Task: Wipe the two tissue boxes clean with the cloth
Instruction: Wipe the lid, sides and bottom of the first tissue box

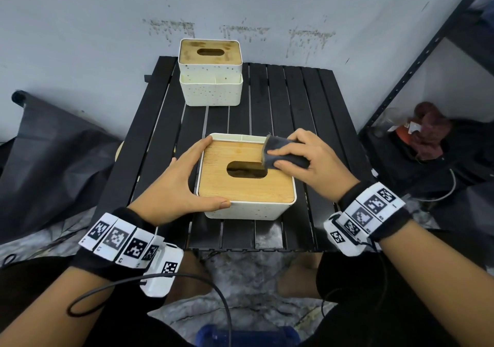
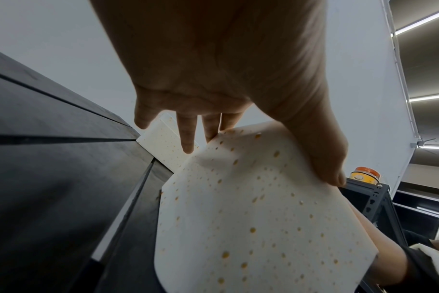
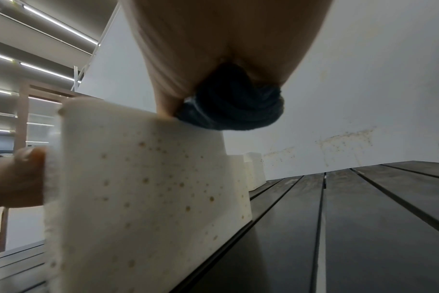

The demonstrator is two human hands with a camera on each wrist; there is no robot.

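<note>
near tissue box by table front edge, bare slats on right. left hand spread wide, bracing box; right hand pinches cloth on lid.

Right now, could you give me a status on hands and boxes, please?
Left hand braces near box. Right hand grips cloth on its lid. Far box stained. No obstruction.

Two tissue boxes stand on one black slatted table: the near box lies directly under the fingers of both hands, and the far box is well beyond the fingertips. Each box carries one wooden lid with one oval slot, making two lids and two slots. One dark cloth sits between the fingers and thumb of the right hand. With the left hand, two hands show. There are two marker wristbands, a left wristband and a right wristband, one behind each set of fingers.
</note>
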